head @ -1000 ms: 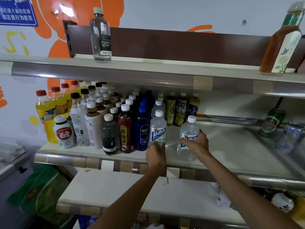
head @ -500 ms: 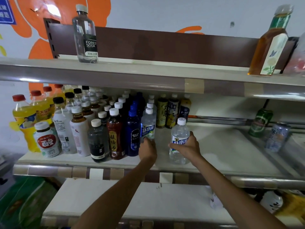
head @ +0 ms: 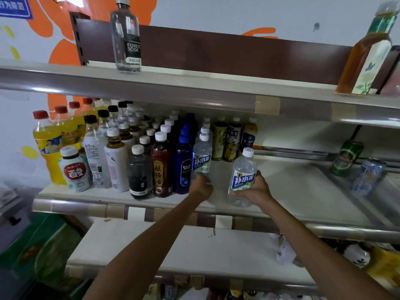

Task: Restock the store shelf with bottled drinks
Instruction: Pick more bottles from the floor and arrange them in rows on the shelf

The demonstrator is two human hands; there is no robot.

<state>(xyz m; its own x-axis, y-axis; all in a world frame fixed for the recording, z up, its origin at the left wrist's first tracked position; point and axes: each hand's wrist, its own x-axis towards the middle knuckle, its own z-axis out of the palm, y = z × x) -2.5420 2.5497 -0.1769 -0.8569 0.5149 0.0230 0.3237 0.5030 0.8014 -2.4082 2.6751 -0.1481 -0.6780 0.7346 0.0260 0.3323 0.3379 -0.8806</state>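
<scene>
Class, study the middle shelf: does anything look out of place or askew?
Two cans, a green can and a pale can, stand alone at the right end of the middle shelf, far from the packed bottle rows. They look tilted, though the wide lens may cause that. Nothing looks spilled.

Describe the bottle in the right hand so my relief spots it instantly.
On the middle shelf, look just right of the packed bottle rows. The clear bottle with white cap and blue-and-white label is alone there, gripped by the right hand. Its twin, at the left hand, sits beside the dark blue bottle.
</scene>
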